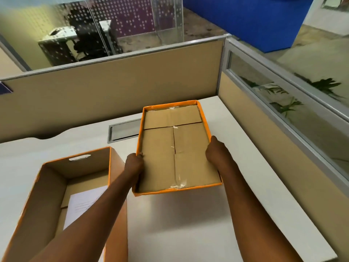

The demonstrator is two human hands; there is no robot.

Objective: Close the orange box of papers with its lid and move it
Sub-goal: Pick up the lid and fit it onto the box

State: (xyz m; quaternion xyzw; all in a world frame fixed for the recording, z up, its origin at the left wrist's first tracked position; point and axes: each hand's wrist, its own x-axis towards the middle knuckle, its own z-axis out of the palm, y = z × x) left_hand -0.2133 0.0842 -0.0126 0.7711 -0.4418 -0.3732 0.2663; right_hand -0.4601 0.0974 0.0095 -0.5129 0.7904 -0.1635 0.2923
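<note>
The orange box [47, 186] stands open on the white desk at the lower left, with white papers [83, 203] lying on its bottom. Its lid [170, 148] is orange-rimmed and turned inside up, showing brown cardboard and clear tape. The lid is held above the desk to the right of the box, its near end raised. My left hand [133, 164] grips the lid's left rim. My right hand [217, 151] grips its right rim. My left forearm crosses over the box's right wall.
The white desk [188, 224] sits in a corner of beige partition panels [113, 86] at the back and right. A grey cable hatch [124, 130] is set into the desk behind the lid. The desk's edge runs along the lower right.
</note>
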